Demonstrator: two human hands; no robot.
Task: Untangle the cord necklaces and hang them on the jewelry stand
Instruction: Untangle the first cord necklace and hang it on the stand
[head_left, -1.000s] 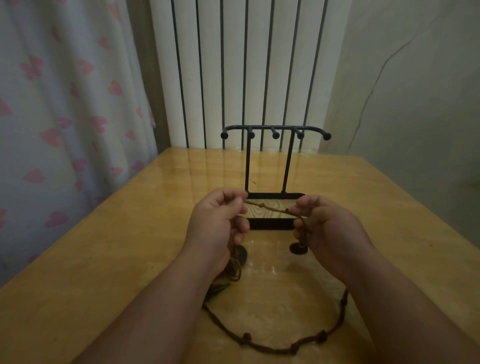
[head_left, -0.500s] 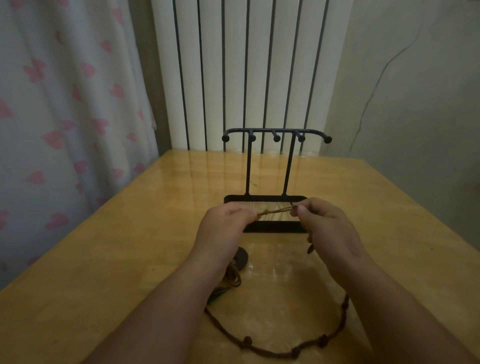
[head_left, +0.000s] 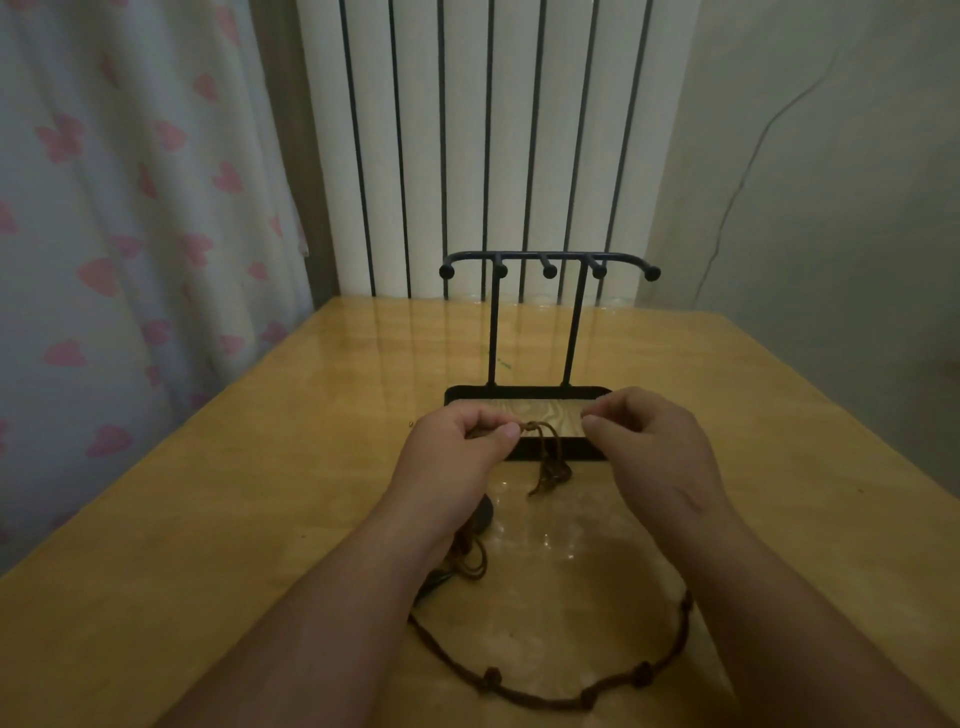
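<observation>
At mid-frame, before the stand (head_left: 494, 327), the left hand (head_left: 457, 449) pinches the cord (head_left: 554, 471), the right hand (head_left: 652, 441) curls beside it, hold unclear: untangling underway, and next its dangling end wants teasing loose.

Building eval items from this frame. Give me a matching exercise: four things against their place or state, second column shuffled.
Things:
1 jewelry stand
2 beaded cord
3 knotted cord end
4 dark disc

Place or state:
A lies in an arc on the table
B partly hidden by the wrist of the left hand
C upright, hooks bare
D dangles from the left hand's pinch

Pairs: 1-C, 2-A, 3-D, 4-B
</observation>
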